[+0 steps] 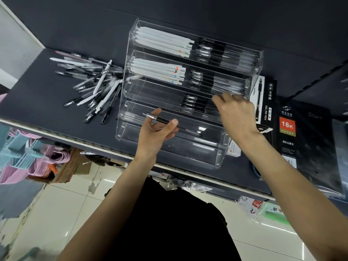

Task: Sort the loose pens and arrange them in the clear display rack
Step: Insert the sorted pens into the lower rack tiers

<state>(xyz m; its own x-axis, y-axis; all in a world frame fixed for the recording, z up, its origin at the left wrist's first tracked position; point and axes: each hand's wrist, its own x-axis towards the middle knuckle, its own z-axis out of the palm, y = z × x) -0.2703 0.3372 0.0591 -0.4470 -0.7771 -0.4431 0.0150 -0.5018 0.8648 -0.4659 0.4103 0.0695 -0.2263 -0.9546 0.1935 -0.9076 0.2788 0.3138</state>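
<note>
Rack (pixel 190 95) sits mid-shelf (pixel 47 95); loose pens (pixel 94 85) piled just left of it, pen box (pixel 264 102) & diary (pixel 301 136) to its right, behind right hand (pixel 235 113).

A black gel ink pen box (pixel 264 102) and diary (pixel 301 136) lie right; pastel hangers (pixel 28 157) sit below left.

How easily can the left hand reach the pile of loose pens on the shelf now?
Probably yes. The left hand grips a black pen in front of the clear display rack; the pile of loose pens lies uncovered to its left, but that hand is occupied.
</note>
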